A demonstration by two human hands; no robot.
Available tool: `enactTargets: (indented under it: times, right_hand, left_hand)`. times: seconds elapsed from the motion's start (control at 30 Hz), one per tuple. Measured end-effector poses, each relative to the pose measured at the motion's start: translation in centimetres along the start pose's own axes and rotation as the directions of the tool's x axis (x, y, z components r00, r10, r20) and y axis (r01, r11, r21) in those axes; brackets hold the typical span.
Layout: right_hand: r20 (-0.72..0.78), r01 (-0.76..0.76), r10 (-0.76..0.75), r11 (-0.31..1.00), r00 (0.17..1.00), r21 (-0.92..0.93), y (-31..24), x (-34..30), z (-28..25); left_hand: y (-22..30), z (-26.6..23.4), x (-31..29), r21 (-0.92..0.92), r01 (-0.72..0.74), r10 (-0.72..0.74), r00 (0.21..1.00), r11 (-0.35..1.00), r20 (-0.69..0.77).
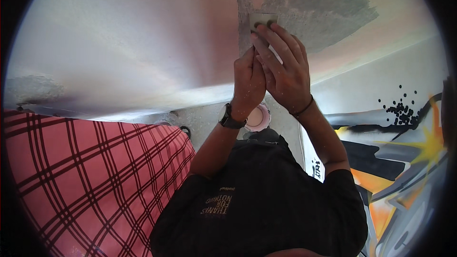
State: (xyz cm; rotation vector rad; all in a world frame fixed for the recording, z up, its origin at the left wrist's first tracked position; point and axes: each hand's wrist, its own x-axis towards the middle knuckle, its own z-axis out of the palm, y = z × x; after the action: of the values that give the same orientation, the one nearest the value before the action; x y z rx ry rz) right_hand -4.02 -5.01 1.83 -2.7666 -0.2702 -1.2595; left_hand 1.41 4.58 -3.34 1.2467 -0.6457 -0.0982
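Note:
In front of me, a putty knife [263, 18] has its pale, flat blade against a rough grey patch [333, 7] on the wall. My left hand [249, 84] is closed below the blade, around what appears to be the handle, which the fingers mostly hide. Above and beside it, my right hand [289, 74] presses its fingertips onto the blade, with its thumb side close against the left hand. Small white specks dot both hands. The blade lies near the left edge of the grey patch.
A pinkish bucket [267, 114] with pale contents stands on the floor below my wrists. Pink checked cloth [85, 162] covers something large at left. Another grey patch [33, 88] marks the wall at far left. A wall with a colourful mural [400, 147] rises on the right.

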Motion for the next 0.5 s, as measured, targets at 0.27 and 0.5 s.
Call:
enactTargets:
  times: [0.27,0.5]
  right_hand:
    - [0.139,0.057,-0.047,0.996,0.989,-0.067,0.9,-0.4,-0.4]
    - [0.191,0.254,-0.212,0.938,0.958,-0.237,2.6,-0.5,-0.6]
  left_hand:
    - [0.0,0.8,0.0,-0.032,0.022,-0.022,1.000,0.999,0.017]
    - [0.3,0.9,-0.4,-0.208,0.140,-0.144,0.990,0.968,-0.001]
